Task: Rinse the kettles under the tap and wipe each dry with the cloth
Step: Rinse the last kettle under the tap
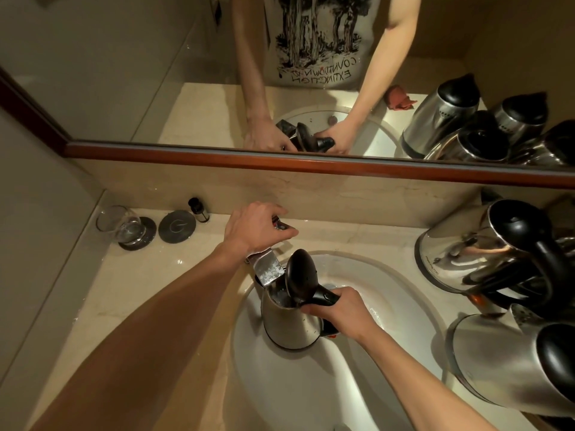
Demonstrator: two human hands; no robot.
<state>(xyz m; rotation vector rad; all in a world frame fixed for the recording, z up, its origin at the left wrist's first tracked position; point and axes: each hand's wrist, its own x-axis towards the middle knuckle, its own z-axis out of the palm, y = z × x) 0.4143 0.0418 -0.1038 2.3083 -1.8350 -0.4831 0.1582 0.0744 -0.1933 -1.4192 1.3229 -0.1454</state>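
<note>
A steel kettle (287, 321) with its black lid (300, 275) flipped up sits in the white sink (389, 306), its mouth under the chrome tap spout (269, 269). My right hand (339, 312) grips the kettle's black handle. My left hand (256, 225) grips the tap lever behind the spout. Two more steel kettles stand on the counter at the right, one at the back (485, 244) and one nearer (513, 356). A reddish cloth (399, 99) shows only in the mirror.
On the marble counter (155, 290) at the back left stand a tilted glass (119, 225) on a coaster, a round grey coaster (176, 226) and a small dark bottle (197, 209). A wood-framed mirror (311, 164) runs along the wall above.
</note>
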